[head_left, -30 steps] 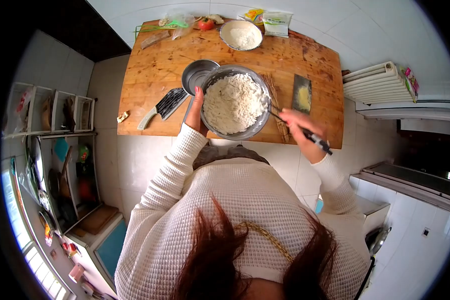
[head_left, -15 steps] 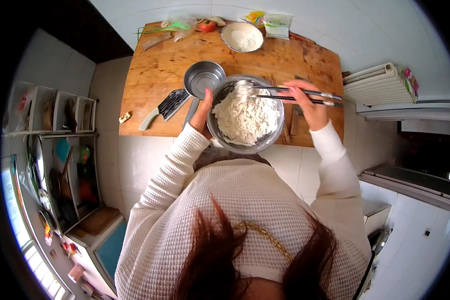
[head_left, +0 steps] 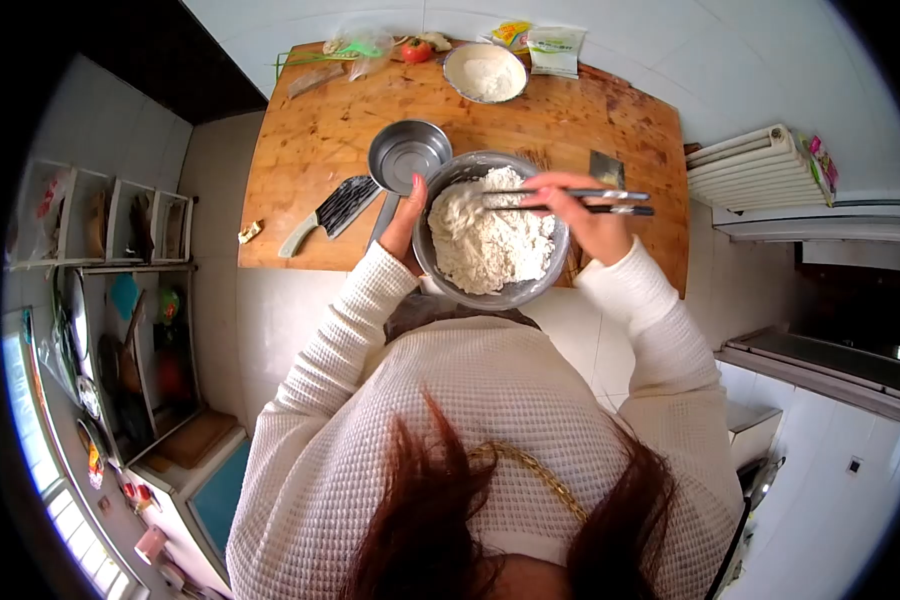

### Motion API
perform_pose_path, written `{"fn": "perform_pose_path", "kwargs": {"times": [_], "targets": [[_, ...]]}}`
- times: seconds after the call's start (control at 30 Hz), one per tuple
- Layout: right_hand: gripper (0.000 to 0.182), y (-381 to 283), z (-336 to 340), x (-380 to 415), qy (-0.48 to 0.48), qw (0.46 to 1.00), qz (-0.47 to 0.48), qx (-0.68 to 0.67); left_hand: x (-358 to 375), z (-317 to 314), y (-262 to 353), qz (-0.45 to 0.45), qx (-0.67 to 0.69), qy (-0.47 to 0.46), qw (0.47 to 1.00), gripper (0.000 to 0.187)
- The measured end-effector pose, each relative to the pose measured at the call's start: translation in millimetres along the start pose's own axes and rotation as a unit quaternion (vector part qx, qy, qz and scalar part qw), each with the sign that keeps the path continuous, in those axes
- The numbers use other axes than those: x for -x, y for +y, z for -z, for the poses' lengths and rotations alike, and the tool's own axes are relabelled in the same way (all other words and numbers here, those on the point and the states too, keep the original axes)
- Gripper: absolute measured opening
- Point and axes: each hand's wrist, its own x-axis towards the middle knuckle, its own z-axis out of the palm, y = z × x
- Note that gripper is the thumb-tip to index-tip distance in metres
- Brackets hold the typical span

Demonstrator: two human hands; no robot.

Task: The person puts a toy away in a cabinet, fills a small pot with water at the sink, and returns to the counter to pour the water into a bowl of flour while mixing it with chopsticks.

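Observation:
A metal mixing bowl (head_left: pixel 560 250) with lumpy white flour (head_left: pixel 495 245) in it is at the table's near edge. My left hand (head_left: pixel 405 225) grips the bowl's left side, thumb up along the rim and the other fingers hidden beneath. In my right hand (head_left: pixel 580 215) is a pair of dark chopsticks (head_left: pixel 615 209), whose tips reach into the flour at the bowl's left half. Just beyond my left hand stands a grey metal ladle-like pan (head_left: pixel 408 157) with a long handle, touching or very near the bowl.
A cleaver (head_left: pixel 330 215) lies on the wooden table (head_left: pixel 300 130) left of the pan. Along the back are a tomato (head_left: pixel 415 50), a plastic bag (head_left: pixel 370 50), a bowl of white powder (head_left: pixel 485 75) and a white packet (head_left: pixel 555 50). A radiator (head_left: pixel 760 165) is at right.
My right hand has moved left and slightly down with the chopsticks, and their tips have shifted left through the flour. A flat metal piece behind that hand now shows. My left hand stays put.

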Motion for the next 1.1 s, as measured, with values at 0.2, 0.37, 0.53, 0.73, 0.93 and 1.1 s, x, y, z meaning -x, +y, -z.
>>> {"fn": "perform_pose_path", "kwargs": {"times": [0.2,0.37,0.53,0.73,0.93,1.1], "targets": [[0.019,-14.7,14.9,31.9,0.048,0.967,0.106,0.225,5.1,12.7,3.8,-0.03,0.017,0.057,0.998,0.067],[0.036,-30.3,-39.9,63.0,-0.055,0.929,0.174,0.321,-5.0,15.0,8.3,-0.089,0.025,0.072,0.993,0.07],[0.022,-17.8,-38.3,39.8,-0.078,0.967,0.118,0.214,-2.6,4.8,11.4,-0.045,-0.002,0.062,0.997,0.067],[0.017,-33.8,-2.9,24.5,0.108,0.992,0.034,0.051,5.9,2.1,10.9,-0.058,-0.004,0.054,0.997,0.068],[0.021,2.9,-28.8,16.9,0.027,0.889,0.271,0.369,1.1,1.7,6.3,-0.048,0.012,0.042,0.998,0.063],[0.034,-21.5,-66.0,42.7,-0.076,0.879,0.322,0.343,-0.3,0.7,4.6,-0.051,0.046,0.011,0.998,0.062]]}}
